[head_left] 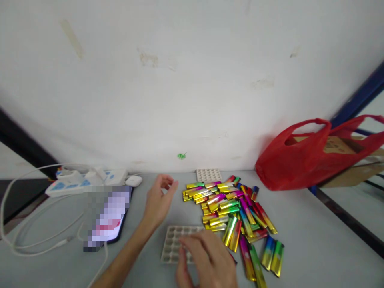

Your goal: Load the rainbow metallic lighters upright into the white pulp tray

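A pale tray with rows of round-edged cells (172,245) lies on the table in front of me. My right hand (210,260) is over its right side, fingers bent, a small gap between thumb and forefinger; nothing shows in that gap. Beyond the tray's left corner, my left hand (159,200) is raised with loosely curled fingers and the thumb apart, holding nothing visible. To the right spreads a heap of shiny multicoloured lighters (228,206), gold fading into green, red, purple or blue. Two lighters (272,255) lie side by side at its near right. My right hand partly hides the tray.
Against the wall stands a second pale tray (209,175). At left are a power strip (111,177), white cables (39,253) and a phone with a blurred screen (112,220). A red bag (291,168) holding cardboard sits at the right edge.
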Action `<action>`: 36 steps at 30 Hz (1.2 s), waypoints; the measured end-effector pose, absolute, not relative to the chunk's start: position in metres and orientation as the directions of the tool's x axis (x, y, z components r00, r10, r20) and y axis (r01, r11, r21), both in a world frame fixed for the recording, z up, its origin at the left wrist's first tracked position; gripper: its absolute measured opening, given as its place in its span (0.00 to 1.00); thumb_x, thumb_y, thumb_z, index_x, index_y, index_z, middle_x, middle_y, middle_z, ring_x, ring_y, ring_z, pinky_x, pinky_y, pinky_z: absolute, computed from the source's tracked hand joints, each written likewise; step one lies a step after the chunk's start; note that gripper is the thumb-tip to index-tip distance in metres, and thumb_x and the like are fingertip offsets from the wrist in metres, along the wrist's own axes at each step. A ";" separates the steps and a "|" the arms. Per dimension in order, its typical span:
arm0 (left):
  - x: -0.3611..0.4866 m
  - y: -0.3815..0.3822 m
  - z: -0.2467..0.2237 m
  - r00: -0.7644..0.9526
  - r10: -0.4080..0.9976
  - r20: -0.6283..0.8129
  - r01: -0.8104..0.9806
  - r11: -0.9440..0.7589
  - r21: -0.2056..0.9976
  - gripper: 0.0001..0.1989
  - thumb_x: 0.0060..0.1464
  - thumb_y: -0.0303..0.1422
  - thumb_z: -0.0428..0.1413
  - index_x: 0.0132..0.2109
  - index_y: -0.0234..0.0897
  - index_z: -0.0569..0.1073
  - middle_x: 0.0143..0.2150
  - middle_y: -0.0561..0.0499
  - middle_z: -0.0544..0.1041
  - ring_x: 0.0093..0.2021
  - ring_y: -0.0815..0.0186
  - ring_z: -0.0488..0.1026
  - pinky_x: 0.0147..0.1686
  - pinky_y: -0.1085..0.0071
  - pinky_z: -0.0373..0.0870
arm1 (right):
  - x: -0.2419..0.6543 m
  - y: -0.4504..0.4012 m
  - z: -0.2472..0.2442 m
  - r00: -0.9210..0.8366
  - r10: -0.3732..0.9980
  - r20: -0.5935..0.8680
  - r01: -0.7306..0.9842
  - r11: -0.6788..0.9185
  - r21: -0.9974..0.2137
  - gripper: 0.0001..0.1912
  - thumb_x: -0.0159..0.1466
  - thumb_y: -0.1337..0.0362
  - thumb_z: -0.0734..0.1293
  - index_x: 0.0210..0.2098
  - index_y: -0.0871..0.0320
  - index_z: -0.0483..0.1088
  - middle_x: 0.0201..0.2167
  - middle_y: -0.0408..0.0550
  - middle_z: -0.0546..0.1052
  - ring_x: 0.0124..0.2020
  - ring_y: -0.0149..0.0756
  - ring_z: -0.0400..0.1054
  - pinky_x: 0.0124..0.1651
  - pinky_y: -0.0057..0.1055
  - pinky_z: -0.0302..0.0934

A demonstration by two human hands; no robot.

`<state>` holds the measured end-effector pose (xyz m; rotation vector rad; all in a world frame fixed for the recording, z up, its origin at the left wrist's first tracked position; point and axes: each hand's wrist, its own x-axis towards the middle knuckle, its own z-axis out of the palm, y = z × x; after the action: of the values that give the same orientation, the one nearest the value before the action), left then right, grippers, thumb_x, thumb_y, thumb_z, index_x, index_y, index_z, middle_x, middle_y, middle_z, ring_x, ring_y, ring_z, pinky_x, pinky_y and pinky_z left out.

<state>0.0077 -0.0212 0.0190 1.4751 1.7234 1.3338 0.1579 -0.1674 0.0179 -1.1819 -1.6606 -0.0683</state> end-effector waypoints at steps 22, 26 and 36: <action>-0.001 -0.140 0.003 0.250 0.964 -0.092 0.748 -0.132 0.650 0.38 0.54 0.32 0.63 0.71 0.48 0.65 0.56 0.50 0.77 0.31 0.66 0.73 0.41 0.64 0.72 | 0.289 -0.180 -0.036 -0.174 0.848 0.501 0.768 0.435 -0.470 0.02 0.73 0.64 0.71 0.44 0.51 0.79 0.34 0.46 0.81 0.32 0.39 0.78 0.34 0.29 0.72; 0.017 -0.140 -0.006 0.185 0.982 -0.047 0.764 -0.114 0.635 0.33 0.58 0.31 0.60 0.69 0.49 0.67 0.64 0.45 0.74 0.40 0.58 0.80 0.47 0.59 0.74 | 0.282 -0.159 -0.014 0.055 0.926 0.373 0.543 0.286 -0.790 0.10 0.72 0.53 0.75 0.44 0.52 0.83 0.34 0.47 0.80 0.29 0.38 0.74 0.31 0.30 0.68; 0.021 -0.113 -0.003 0.279 0.960 0.039 0.688 -0.228 0.689 0.35 0.45 0.24 0.62 0.62 0.46 0.74 0.60 0.43 0.80 0.59 0.45 0.78 0.62 0.51 0.75 | 0.254 -0.071 0.027 0.061 0.997 0.048 -0.323 0.065 -0.944 0.21 0.66 0.47 0.80 0.46 0.57 0.80 0.41 0.50 0.84 0.43 0.42 0.78 0.52 0.38 0.71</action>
<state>0.0206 -0.1128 -0.0027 1.9957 1.4744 0.6345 0.2539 -0.0707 0.0266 -0.9476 -0.9531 1.2686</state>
